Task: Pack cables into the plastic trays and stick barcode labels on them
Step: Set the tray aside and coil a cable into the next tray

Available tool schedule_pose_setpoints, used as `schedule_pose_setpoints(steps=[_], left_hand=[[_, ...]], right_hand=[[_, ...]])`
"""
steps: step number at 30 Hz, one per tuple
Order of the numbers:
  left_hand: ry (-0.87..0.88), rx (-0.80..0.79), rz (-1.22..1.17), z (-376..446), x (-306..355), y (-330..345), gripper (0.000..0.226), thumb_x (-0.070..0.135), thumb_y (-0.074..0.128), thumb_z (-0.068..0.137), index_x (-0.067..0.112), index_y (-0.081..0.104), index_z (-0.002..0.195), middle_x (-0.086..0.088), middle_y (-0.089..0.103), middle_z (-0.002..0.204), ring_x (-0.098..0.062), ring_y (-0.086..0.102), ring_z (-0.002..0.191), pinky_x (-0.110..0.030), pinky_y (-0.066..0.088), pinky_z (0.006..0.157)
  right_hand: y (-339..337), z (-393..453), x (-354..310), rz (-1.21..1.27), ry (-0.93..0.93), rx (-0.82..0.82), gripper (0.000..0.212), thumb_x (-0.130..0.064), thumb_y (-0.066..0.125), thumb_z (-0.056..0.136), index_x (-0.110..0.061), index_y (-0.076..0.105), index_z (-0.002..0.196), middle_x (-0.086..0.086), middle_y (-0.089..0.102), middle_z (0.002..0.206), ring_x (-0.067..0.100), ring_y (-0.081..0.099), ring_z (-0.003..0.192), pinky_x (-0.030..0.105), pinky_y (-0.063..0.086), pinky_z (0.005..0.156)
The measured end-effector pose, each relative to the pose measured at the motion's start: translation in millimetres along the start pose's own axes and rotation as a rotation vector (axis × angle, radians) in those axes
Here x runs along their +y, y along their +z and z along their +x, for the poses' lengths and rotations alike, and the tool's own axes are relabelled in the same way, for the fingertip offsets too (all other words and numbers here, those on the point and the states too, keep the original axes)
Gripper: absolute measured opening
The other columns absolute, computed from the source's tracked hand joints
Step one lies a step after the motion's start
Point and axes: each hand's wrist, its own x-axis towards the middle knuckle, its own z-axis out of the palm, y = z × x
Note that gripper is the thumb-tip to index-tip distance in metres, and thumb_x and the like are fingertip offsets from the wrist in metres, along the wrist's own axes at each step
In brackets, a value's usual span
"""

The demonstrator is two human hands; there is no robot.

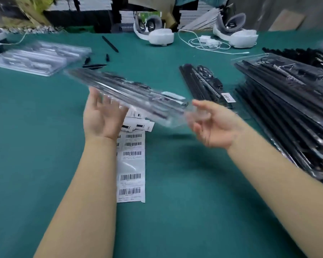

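A blurred clear tray [131,92] is being held above the counter [45,146], long axis running far-left to near-right. It is being supported by the left hand [101,118], fingers straight, and pinched by the right hand [213,123].

Clear tray [131,94] w/ cables hanging above table [35,146] centre, betw. both hands: left hand [103,116] under its near-left part, right hand [216,123] at its near-right end. Barcode label strip [131,172] lying on table below tray, betw. forearms. Empty trays [35,56] sitting far left. Packed tray [205,84] lying right of centre; packed tray stack [287,108] sitting at right edge. Headsets [157,32] resting at far edge w/ cord [203,43] betw. them.
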Motion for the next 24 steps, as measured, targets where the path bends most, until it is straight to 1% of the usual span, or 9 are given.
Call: schedule_pose_setpoints(steps=[2, 5, 6, 9, 12, 16, 19, 22, 24], left_hand=[[-0.072, -0.010, 0.062, -0.8, -3.5, 4.1, 0.040, 0.036, 0.028, 0.104, 0.011, 0.053, 0.123, -0.014, 0.053, 0.132, -0.030, 0.049, 0.125, -0.047, 0.039, 0.105], [-0.111, 0.002, 0.319, -5.2, -14.3, 10.7, 0.052, 0.037, 0.028, 0.104, 0.011, 0.067, 0.082, -0.009, 0.067, 0.085, -0.024, 0.067, 0.083, -0.033, 0.056, 0.073], [-0.107, 0.000, 0.416, -6.5, -17.8, 14.7, 0.050, 0.037, 0.031, 0.103, 0.012, 0.067, 0.079, -0.007, 0.067, 0.079, -0.021, 0.068, 0.074, -0.030, 0.056, 0.066], [-0.160, -0.020, 0.710, -6.7, -27.5, 23.1, 0.034, 0.041, 0.046, 0.096, 0.014, 0.064, 0.086, -0.006, 0.070, 0.084, -0.021, 0.070, 0.074, -0.030, 0.057, 0.062], [-0.324, -0.126, 0.905, -10.6, -45.0, 29.8, 0.026, 0.029, 0.052, 0.096, 0.007, 0.064, 0.100, -0.007, 0.073, 0.088, -0.024, 0.071, 0.073, -0.029, 0.056, 0.058], [-0.343, -0.069, 0.909, -13.4, -87.4, 41.3, 0.007, 0.004, 0.057, 0.092, 0.000, 0.062, 0.093, -0.005, 0.072, 0.078, -0.017, 0.069, 0.064, -0.023, 0.053, 0.049], [-0.337, 0.036, 0.857, 3.0, -109.5, 57.3, 0.009, -0.001, 0.054, 0.092, -0.004, 0.057, 0.084, -0.006, 0.067, 0.062, -0.016, 0.068, 0.056, -0.019, 0.050, 0.042], [-0.306, 0.059, 0.884, 16.1, -125.7, 71.9, 0.010, -0.001, 0.055, 0.091, -0.001, 0.056, 0.081, 0.001, 0.064, 0.051, -0.015, 0.066, 0.052, -0.020, 0.050, 0.041], [-0.280, 0.078, 0.935, 20.1, -137.5, 78.0, 0.009, -0.001, 0.056, 0.090, 0.001, 0.056, 0.081, 0.001, 0.065, 0.052, -0.017, 0.066, 0.052, -0.022, 0.052, 0.042]], right_hand=[[1.4, -13.1, 19.3, -0.018, 0.077, -0.140, 0.020, -0.022, 0.066, 0.067, -0.007, 0.072, 0.078, 0.004, 0.072, 0.070, 0.011, 0.067, 0.052, 0.019, 0.049, 0.037], [-0.9, -17.1, 40.6, -0.168, -0.026, -0.143, 0.026, -0.023, 0.065, 0.067, -0.014, 0.069, 0.091, 0.008, 0.074, 0.081, 0.014, 0.071, 0.066, 0.020, 0.053, 0.044], [-0.6, -17.5, 43.9, -0.173, -0.093, -0.130, 0.027, -0.021, 0.065, 0.068, -0.016, 0.064, 0.094, 0.010, 0.074, 0.083, 0.015, 0.072, 0.068, 0.021, 0.054, 0.047], [-7.3, -11.7, 42.4, -0.099, -0.273, -0.085, 0.021, -0.020, 0.064, 0.071, -0.014, 0.058, 0.090, 0.013, 0.073, 0.082, 0.016, 0.071, 0.066, 0.021, 0.054, 0.048], [-20.2, -6.6, 28.5, -0.032, -0.377, 0.046, 0.007, -0.015, 0.059, 0.084, -0.014, 0.052, 0.082, 0.013, 0.073, 0.079, 0.016, 0.071, 0.065, 0.020, 0.052, 0.045], [-44.1, -7.5, 8.7, -0.075, -0.469, 0.186, 0.009, -0.016, 0.059, 0.088, -0.012, 0.051, 0.088, 0.011, 0.073, 0.074, 0.016, 0.071, 0.063, 0.021, 0.053, 0.048], [-54.2, -7.2, 0.0, 0.053, -0.625, 0.265, 0.036, -0.018, 0.071, 0.075, -0.004, 0.052, 0.102, 0.011, 0.070, 0.070, 0.017, 0.068, 0.059, 0.023, 0.054, 0.052], [-64.6, -2.0, -3.2, 0.042, -0.770, 0.436, 0.051, -0.008, 0.071, 0.082, -0.009, 0.039, 0.122, 0.011, 0.063, 0.094, 0.014, 0.066, 0.067, 0.024, 0.055, 0.060], [-74.0, 4.6, -1.4, -0.317, -0.816, 0.705, 0.053, -0.015, 0.066, 0.087, -0.008, 0.039, 0.132, 0.011, 0.058, 0.110, 0.016, 0.062, 0.086, 0.029, 0.054, 0.077]])
